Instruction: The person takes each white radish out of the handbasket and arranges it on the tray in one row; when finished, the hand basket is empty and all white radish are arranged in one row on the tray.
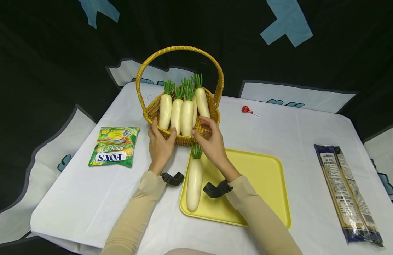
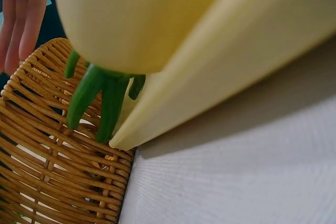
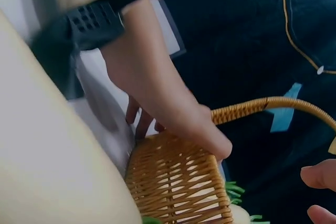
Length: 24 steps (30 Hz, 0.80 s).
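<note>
A wicker basket (image 1: 184, 141) with a tall arched handle holds several white radishes (image 1: 187, 118), their green tops toward the far side. My left hand (image 1: 161, 148) grips the basket's near left side; the right wrist view shows its thumb at the rim and fingers along the outside. Over the near right rim is my right hand (image 1: 214, 144), fingers extended and nothing held, thumb close to the nearest radish. Another white radish (image 1: 194, 184) lies on a yellow tray (image 1: 256, 187) between my forearms, its leaves against the basket.
A green FOX'S candy bag (image 1: 115, 147) lies left of the basket on the white-covered table (image 1: 72, 198). Toward the back right is a red lollipop (image 1: 246, 109). Long plastic-wrapped packs (image 1: 347, 194) lie at the far right. Dark curtain hangs behind the table.
</note>
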Each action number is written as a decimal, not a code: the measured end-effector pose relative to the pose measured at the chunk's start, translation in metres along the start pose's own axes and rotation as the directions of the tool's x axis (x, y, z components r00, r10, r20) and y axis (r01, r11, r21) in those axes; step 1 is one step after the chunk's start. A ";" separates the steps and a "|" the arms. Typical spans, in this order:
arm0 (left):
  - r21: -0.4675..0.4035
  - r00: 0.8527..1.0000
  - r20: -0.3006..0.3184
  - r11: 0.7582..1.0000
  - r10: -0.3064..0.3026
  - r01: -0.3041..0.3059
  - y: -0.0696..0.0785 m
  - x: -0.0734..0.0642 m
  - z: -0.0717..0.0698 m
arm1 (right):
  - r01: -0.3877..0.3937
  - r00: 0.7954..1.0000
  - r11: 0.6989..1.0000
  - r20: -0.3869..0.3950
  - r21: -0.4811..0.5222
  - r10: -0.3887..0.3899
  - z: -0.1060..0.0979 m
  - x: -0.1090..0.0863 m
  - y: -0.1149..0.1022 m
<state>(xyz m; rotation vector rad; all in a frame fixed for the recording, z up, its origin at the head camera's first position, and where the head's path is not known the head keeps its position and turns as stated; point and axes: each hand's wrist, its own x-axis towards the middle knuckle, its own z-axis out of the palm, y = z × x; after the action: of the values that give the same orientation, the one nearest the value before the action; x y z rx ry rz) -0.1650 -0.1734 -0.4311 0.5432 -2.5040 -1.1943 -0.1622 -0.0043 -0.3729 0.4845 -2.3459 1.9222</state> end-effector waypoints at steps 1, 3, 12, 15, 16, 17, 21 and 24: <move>0.001 1.000 -0.002 1.000 0.001 -0.001 0.000 0.000 0.000 | -0.008 1.000 1.000 -0.001 0.004 0.008 0.001 0.004 0.000; 0.002 1.000 -0.003 1.000 0.003 -0.003 0.000 0.000 0.000 | -0.024 1.000 1.000 0.003 0.015 0.024 0.004 0.011 0.002; 0.012 1.000 0.012 1.000 -0.004 0.003 -0.001 0.000 0.000 | -0.126 0.992 0.992 0.026 -0.015 0.126 0.009 0.034 0.010; 0.012 1.000 0.009 1.000 -0.005 0.005 -0.001 0.001 0.000 | -0.161 0.986 0.986 0.045 -0.049 0.163 0.008 0.039 0.009; 0.011 1.000 0.009 1.000 -0.006 0.006 -0.001 0.001 0.000 | -0.175 0.983 0.983 0.054 -0.064 0.178 0.008 0.041 0.009; 0.011 1.000 0.009 1.000 -0.006 0.006 -0.001 0.001 0.000 | -0.187 0.979 0.979 0.063 -0.078 0.192 0.007 0.042 0.008; 0.013 1.000 0.009 1.000 -0.008 0.008 -0.001 0.000 0.000 | -0.248 0.961 0.960 0.093 -0.129 0.261 0.005 0.048 0.005; 0.014 1.000 0.007 1.000 -0.010 0.010 -0.001 0.000 0.001 | -0.288 0.945 0.943 0.109 -0.168 0.309 0.004 0.054 0.004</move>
<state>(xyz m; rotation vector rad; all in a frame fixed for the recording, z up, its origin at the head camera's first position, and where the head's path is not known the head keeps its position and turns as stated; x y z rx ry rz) -0.1653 -0.1737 -0.4325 0.5563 -2.5204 -1.1847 -0.2138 -0.0187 -0.3638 0.2633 -2.7665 1.8552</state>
